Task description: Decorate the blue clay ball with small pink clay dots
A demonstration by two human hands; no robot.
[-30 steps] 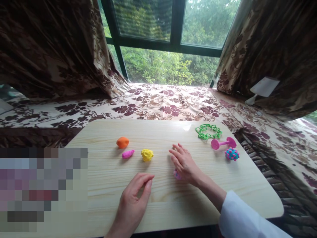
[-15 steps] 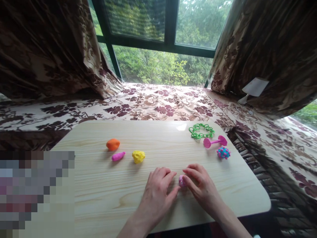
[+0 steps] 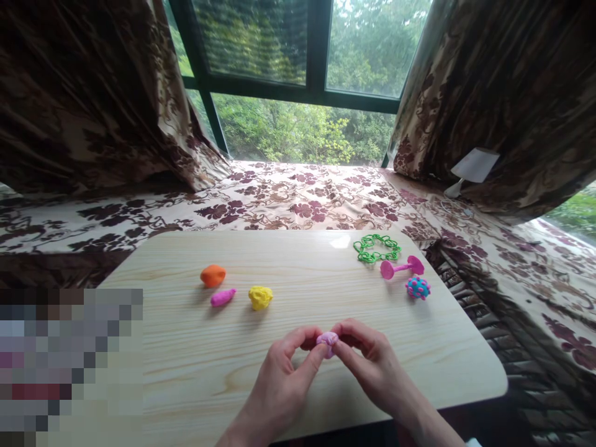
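Observation:
Between the fingertips of both hands is a small lump of pale pink modelling clay [image 3: 328, 341], marbled with white. My left hand [image 3: 287, 372] pinches its left side between thumb and fingers. From the right, my right hand [image 3: 372, 363] grips it the same way. The clay appears raised a little above the pale wooden table [image 3: 195, 372]. Beyond my left hand lie a yellow clay lump [image 3: 260, 298], a bright pink clay roll [image 3: 223, 297] and an orange clay lump [image 3: 213, 275].
Toward the table's right edge lie a blue clay ball with pink dots [image 3: 418, 288], a pink dumbbell shape [image 3: 402, 267] and a green looped chain [image 3: 377, 248]. A white lamp [image 3: 475, 166] stands on the flowered cloth [image 3: 279, 198] beneath the window.
My left hand has closed on the pink clay, which has shifted left and up off the table. The right hand moved with it. The clay looks wider now.

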